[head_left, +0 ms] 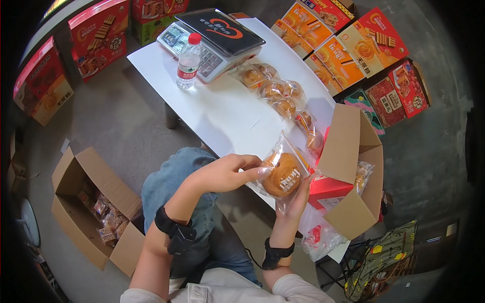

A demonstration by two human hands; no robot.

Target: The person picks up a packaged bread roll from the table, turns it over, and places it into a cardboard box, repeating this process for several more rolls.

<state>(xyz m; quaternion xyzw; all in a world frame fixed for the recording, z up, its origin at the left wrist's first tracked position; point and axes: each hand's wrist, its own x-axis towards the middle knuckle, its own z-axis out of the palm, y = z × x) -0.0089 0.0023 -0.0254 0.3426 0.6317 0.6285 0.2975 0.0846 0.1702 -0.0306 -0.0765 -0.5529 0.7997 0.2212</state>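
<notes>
A round golden-brown bread in a clear plastic bag (283,175) is held up over the near end of the table. My left hand (226,172) pinches the left side of this bag between thumb and fingers. From below and the right, my right hand (295,201) grips the same bag, its fingers partly hidden behind it. Just beyond the hands, several more bagged breads (284,107) lie in a row along the table's right side. An open cardboard box (339,146) with a red carton (326,191) beside it stands to the right of my right hand.
On the white table (227,126) stand a scale (214,60) and a water bottle (188,63). An open carton (81,222) with small packets is on the floor at left. Printed boxes (348,50) line the right side; a folding chair (379,257) is lower right.
</notes>
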